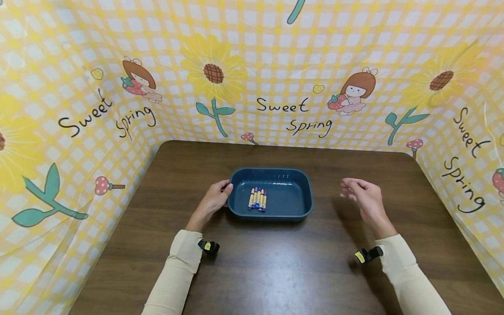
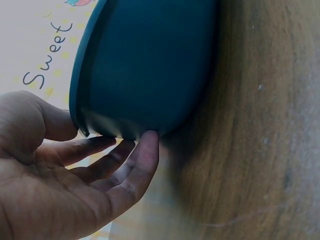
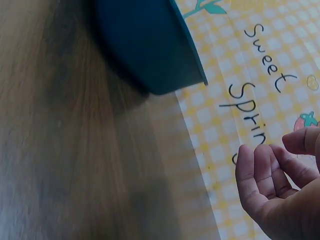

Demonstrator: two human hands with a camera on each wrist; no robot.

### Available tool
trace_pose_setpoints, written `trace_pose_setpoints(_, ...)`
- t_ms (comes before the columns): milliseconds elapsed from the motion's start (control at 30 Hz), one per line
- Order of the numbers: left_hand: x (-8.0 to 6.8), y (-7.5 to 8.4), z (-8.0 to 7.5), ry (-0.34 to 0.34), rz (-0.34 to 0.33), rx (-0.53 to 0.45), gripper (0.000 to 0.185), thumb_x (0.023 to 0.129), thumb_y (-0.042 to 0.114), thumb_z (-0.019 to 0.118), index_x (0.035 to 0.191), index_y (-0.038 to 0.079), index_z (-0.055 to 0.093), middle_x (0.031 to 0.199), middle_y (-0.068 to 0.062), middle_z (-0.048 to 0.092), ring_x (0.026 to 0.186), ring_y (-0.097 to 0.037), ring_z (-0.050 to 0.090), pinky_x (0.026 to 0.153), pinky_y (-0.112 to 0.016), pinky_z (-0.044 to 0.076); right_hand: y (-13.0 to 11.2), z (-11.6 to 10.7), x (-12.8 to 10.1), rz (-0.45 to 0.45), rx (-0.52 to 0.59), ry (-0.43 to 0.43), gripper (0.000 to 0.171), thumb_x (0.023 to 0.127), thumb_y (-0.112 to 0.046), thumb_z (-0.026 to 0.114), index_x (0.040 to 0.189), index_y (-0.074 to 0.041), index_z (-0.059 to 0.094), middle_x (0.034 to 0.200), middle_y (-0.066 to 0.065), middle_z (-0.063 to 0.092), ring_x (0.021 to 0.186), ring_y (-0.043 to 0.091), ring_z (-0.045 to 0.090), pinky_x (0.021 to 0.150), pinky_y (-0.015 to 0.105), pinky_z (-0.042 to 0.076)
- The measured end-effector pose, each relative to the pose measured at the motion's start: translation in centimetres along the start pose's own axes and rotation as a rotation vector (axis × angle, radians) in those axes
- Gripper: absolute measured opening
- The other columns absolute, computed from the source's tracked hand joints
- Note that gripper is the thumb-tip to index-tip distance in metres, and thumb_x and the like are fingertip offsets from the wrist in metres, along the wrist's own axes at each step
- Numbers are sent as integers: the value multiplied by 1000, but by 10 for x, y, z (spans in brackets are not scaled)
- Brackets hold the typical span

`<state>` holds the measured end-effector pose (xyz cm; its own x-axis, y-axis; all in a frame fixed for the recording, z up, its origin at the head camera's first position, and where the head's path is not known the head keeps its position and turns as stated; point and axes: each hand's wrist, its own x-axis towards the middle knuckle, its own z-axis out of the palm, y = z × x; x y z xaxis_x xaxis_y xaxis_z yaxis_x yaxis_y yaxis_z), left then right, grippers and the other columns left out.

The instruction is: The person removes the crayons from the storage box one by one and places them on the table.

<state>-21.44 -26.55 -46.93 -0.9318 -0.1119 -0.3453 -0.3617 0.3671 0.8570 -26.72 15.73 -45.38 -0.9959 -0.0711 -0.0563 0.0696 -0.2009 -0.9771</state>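
Note:
A dark blue plastic tray (image 1: 271, 171) stands on the brown table, with several crayons (image 1: 257, 199) lying side by side on its floor. My left hand (image 1: 222, 192) is at the tray's left end. In the left wrist view the tray (image 2: 145, 65) has its rim between the thumb and the nearly straight fingers (image 2: 147, 150), and one fingertip touches the wall. My right hand (image 1: 352, 192) hovers above the table to the right of the tray, apart from it, fingers loosely curled and holding nothing. The right wrist view shows this hand (image 3: 272, 175) away from the tray (image 3: 145, 45).
The wooden table (image 1: 275, 271) is enclosed at the back and on both sides by a yellow checked cloth (image 1: 283, 87) with sunflowers and "Sweet Spring" lettering. Small black-and-yellow wrist cameras (image 1: 208, 246) sit on both cream sleeves.

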Motion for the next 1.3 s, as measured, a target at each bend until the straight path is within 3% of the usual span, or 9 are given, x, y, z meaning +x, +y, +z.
trace_pose_setpoints(300,1,-1,0,1,-16,-2,52,111,33,39,156,6,37,150,-19,47,115,-30,59,95,-40,57,-3,24,7,3,-47,-40,12,98,-14,69,97,-6,77,87,-3,77,80,8,72,77,29,62)
trace_pose_setpoints(533,0,-2,0,4,-14,-7,52,111,33,39,156,6,37,150,-19,48,115,-30,58,97,-41,56,-2,49,13,-23,-21,-69,19,98,-14,68,104,3,74,87,-2,77,79,8,72,77,30,62)
trace_pose_setpoints(767,-1,-2,1,7,-27,1,52,111,34,40,157,8,37,150,-17,47,113,-30,59,96,-40,56,-2,74,14,-5,-80,-110,14,100,-17,66,99,-7,76,91,-1,77,84,12,72,79,30,62)
trace_pose_setpoints(1000,-1,0,1,9,-19,3,54,111,34,40,158,7,35,151,-19,46,113,-31,59,98,-42,56,1,101,15,7,-123,-135,31,100,-17,67,116,10,68,93,1,76,84,11,72,79,30,62)
trace_pose_setpoints(1300,0,0,2,11,-11,-8,53,111,34,39,157,7,35,149,-18,48,113,-30,60,97,-42,56,8,129,13,49,-188,-197,40,101,-21,65,123,12,64,102,9,75,88,17,72,87,37,61)
